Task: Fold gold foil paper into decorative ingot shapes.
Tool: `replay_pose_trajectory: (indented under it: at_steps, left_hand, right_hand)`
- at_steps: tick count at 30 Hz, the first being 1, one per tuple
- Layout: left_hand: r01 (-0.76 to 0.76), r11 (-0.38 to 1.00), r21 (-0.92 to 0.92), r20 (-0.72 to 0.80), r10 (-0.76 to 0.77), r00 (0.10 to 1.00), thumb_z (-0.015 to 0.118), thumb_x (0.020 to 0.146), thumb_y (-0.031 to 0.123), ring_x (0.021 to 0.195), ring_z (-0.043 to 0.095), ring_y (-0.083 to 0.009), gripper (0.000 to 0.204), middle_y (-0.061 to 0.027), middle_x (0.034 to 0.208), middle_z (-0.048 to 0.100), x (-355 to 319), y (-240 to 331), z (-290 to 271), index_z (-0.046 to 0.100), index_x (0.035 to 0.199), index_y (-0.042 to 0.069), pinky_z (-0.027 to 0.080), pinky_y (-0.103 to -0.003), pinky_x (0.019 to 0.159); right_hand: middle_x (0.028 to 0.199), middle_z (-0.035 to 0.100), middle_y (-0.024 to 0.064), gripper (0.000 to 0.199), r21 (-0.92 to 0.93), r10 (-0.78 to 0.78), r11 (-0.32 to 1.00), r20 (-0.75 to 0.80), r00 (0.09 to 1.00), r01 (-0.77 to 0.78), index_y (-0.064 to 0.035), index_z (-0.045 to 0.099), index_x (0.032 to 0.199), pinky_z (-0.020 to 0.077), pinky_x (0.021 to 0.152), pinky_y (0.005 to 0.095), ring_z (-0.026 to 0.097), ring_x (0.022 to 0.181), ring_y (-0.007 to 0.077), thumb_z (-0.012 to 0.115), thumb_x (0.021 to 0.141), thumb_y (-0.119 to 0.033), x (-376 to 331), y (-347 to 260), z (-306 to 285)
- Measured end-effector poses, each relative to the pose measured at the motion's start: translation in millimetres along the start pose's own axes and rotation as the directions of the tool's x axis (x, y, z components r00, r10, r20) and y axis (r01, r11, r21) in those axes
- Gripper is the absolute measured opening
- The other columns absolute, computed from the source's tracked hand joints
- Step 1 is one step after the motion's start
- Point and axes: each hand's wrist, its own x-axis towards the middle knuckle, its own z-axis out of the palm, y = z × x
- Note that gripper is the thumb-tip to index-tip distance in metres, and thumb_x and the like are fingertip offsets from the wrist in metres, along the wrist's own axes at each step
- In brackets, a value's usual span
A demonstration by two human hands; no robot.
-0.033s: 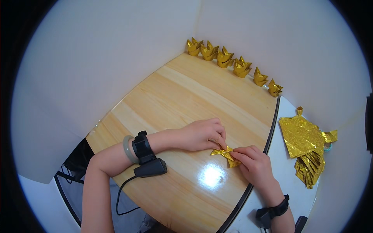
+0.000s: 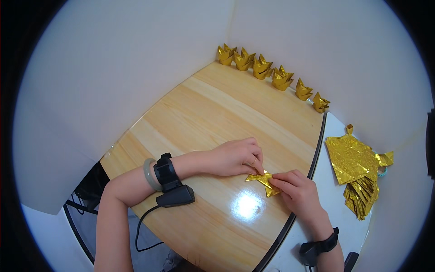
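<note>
A small folded piece of gold foil paper lies on the wood-grain table between my hands. My left hand, fingers curled, pinches its upper left edge with thumb and fingertips. From the right, my right hand grips the paper's right side between thumb and forefinger. Part of the paper is hidden beneath the fingers of both hands.
Several folded gold paper shapes with pointed tips stand in a row along the far wall. A stack of gold foil sheets rests on the white surface at the right, above fanned folded pieces. White walls enclose the table.
My right hand has shifted very slightly, and the fold at the right side of the gold paper sits a little differently. My left hand stays in place.
</note>
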Motion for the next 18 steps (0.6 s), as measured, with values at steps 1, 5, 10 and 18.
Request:
replay_pose_trajectory:
  at_steps: [1,5,10,18]
  left_hand:
    - [0.012,1.000,0.005,0.015,-0.013,1.000,0.069,0.079,0.012,0.096,0.050,-0.0213,0.016,-0.0001,0.092,0.060,0.0,-1.2,1.3,0.073,0.095,0.013,0.043,-0.031,0.084]
    - [-0.024,0.999,0.035,0.016,0.023,1.000,0.071,0.078,0.014,0.098,0.048,-0.0217,0.018,-0.0003,0.094,0.058,-1.1,-4.4,1.4,0.074,0.095,0.016,0.041,-0.032,0.086]
    - [-0.019,0.997,0.073,-0.006,0.019,1.000,0.072,0.077,0.016,0.101,0.046,-0.0226,0.020,-0.0014,0.097,0.054,-3.0,-1.6,0.6,0.074,0.096,0.017,0.038,-0.035,0.090]
    - [0.027,0.998,0.054,0.009,-0.028,1.000,0.075,0.074,0.023,0.099,0.047,-0.0224,0.022,-0.0011,0.092,0.056,-2.3,8.6,3.4,0.071,0.094,0.013,0.038,-0.034,0.089]
  right_hand:
    - [0.092,0.065,0.0022,0.028,0.057,-0.008,0.998,0.041,0.999,0.006,-0.0098,0.069,0.093,0.0526,0.066,0.0289,0.062,0.081,0.0202,0.069,0.066,-0.003,-2.0,3.6,-4.1]
    - [0.091,0.064,0.0032,0.028,0.147,0.026,0.988,0.111,0.994,-0.042,-0.0094,0.069,0.095,0.0521,0.066,0.0299,0.061,0.078,0.0227,0.067,0.069,-0.001,-7.9,14.6,-15.7]
    - [0.085,0.061,0.0038,0.028,0.421,0.429,0.718,0.360,0.829,-0.554,-0.0076,0.065,0.104,0.0469,0.065,0.0229,0.058,0.073,0.0131,0.066,0.077,-0.005,-2.8,4.1,-25.1]
    - [0.084,0.060,0.0050,0.037,0.411,0.523,0.775,0.008,0.852,-0.480,-0.0048,0.054,0.107,0.0480,0.066,0.0246,0.059,0.074,0.0142,0.072,0.074,-0.005,0.5,-20.2,3.2]
